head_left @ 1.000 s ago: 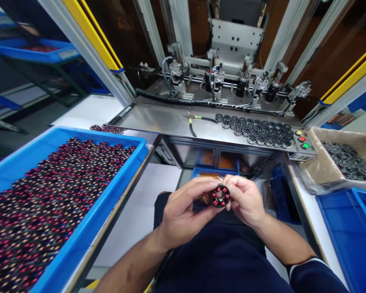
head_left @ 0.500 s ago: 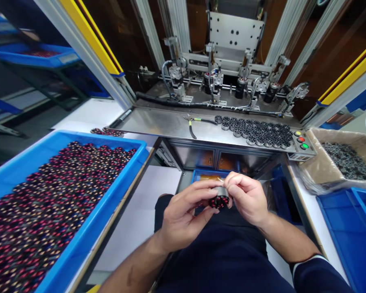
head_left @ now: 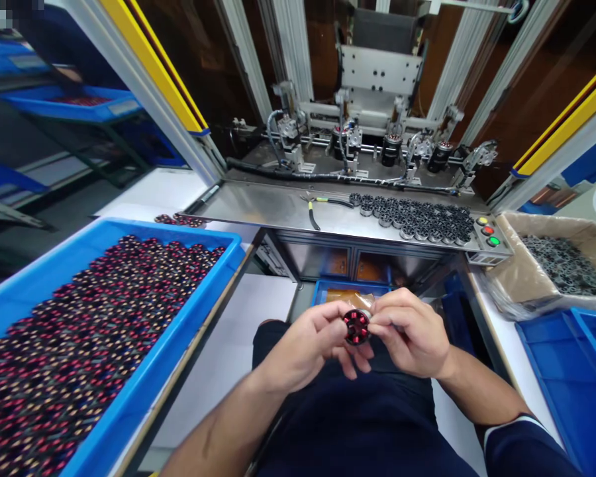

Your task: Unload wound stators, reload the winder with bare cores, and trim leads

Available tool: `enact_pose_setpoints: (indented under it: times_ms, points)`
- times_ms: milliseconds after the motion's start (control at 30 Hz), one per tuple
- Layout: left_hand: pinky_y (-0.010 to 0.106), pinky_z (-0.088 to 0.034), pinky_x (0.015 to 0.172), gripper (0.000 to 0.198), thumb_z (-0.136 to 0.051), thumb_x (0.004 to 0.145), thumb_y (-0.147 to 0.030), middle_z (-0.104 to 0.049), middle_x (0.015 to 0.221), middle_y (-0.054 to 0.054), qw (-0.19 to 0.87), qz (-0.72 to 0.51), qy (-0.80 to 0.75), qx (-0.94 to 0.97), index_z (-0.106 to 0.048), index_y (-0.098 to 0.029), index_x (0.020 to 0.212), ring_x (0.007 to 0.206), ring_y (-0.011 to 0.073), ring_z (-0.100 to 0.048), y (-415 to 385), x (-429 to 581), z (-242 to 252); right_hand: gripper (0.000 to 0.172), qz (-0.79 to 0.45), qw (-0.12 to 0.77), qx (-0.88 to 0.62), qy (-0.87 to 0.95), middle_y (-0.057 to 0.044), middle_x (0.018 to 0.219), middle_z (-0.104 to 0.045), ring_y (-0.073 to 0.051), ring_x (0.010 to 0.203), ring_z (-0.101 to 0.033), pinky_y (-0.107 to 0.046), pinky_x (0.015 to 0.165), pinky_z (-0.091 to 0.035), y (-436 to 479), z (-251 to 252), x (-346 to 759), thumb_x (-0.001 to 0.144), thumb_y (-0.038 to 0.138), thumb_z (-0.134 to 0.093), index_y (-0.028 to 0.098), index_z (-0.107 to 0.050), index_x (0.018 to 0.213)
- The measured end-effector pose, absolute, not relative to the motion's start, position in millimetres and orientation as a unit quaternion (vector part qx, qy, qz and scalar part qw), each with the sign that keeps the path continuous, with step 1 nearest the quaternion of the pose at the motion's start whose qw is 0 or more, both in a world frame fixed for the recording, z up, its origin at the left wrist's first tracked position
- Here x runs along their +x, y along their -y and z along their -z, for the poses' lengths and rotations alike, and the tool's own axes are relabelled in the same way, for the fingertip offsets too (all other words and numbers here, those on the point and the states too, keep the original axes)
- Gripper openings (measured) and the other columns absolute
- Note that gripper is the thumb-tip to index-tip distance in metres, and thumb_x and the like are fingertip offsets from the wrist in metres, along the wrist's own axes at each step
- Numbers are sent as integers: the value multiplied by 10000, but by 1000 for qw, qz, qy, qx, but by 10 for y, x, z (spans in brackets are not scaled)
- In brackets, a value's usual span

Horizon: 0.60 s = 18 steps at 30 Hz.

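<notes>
Both hands meet over my lap around one wound stator (head_left: 356,326), a small black ring with red copper coils, its face turned toward me. My left hand (head_left: 305,348) pinches its left side with thumb and fingers. My right hand (head_left: 410,331) is closed on its right side. To my left, a big blue tray (head_left: 144,391) is filled with several similar red-wound stators (head_left: 79,344). Bare dark stator cores (head_left: 417,218) lie in rows on the steel shelf (head_left: 258,202) ahead.
A winding machine (head_left: 377,139) with several spindles stands behind the shelf. Yellow-handled cutters (head_left: 315,205) lie on the shelf. Coloured push buttons (head_left: 487,232) sit at its right end. A cardboard box (head_left: 526,278) of bare cores and a blue bin (head_left: 571,371) stand at the right.
The stator was tipped on edge half a second ago and is turned face-up again now. Both hands have shifted slightly, staying on it.
</notes>
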State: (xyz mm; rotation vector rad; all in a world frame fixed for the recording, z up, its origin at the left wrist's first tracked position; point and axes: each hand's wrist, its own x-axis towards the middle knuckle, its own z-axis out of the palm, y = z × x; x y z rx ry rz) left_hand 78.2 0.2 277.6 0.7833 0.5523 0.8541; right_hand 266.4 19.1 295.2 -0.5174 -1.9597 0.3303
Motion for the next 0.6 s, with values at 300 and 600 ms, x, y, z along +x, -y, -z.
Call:
enact_pose_setpoints:
  times_ms: [300, 600]
  points:
    - [241, -612, 565, 377, -846, 743, -428, -791, 791, 104, 745, -476, -279, 375, -725, -134, 947, 704, 212, -769, 50, 818, -2806, 345, -243, 528, -161, 798, -100, 916, -669, -237, 825, -644, -412, 722, -564, -286, -2918, 2776, 823, 302, -730, 198, -619, 1133]
    - [243, -626, 563, 332, -853, 747, -360, -785, 806, 88, 727, -499, -266, 390, -744, -142, 972, 658, 176, -739, 42, 847, -2777, 304, -285, 545, -172, 770, -70, 866, -664, -176, 753, -640, -308, 631, -559, -300, -2975, 2715, 790, 269, -820, 199, -724, 1070]
